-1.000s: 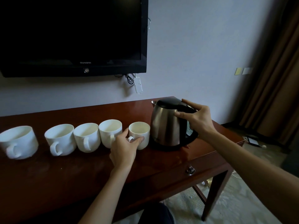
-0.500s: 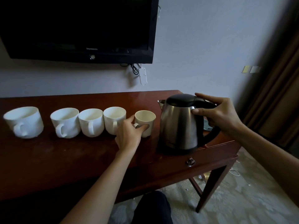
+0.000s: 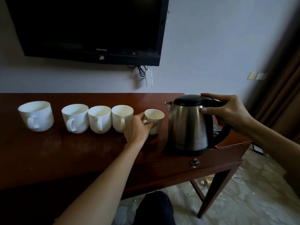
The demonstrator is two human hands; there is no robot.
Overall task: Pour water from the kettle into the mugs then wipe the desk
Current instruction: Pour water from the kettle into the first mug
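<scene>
Several white mugs stand in a row on the dark wooden desk [image 3: 81, 153]. The rightmost one is a small mug [image 3: 155, 116], and my left hand [image 3: 138, 129] grips it by its handle. To its right stands a steel kettle [image 3: 188, 127] with a black lid and black handle. My right hand [image 3: 227, 111] curls round the top of the kettle's handle, thumb against the body. The largest mug [image 3: 36, 115] sits apart at the far left. A bit of cloth [image 3: 215, 129] shows behind the kettle.
A black television [image 3: 90, 26] hangs on the wall above the desk, with a white power strip [image 3: 149, 77] dangling below it. The desk's right edge and leg [image 3: 215, 189] are near the kettle. Brown curtains [image 3: 285, 95] hang at the right. Small litter lies on the floor.
The view has shifted, so the desk sits lower in frame. My right hand has closed round the kettle's handle; both hands stay where they were on mug and kettle.
</scene>
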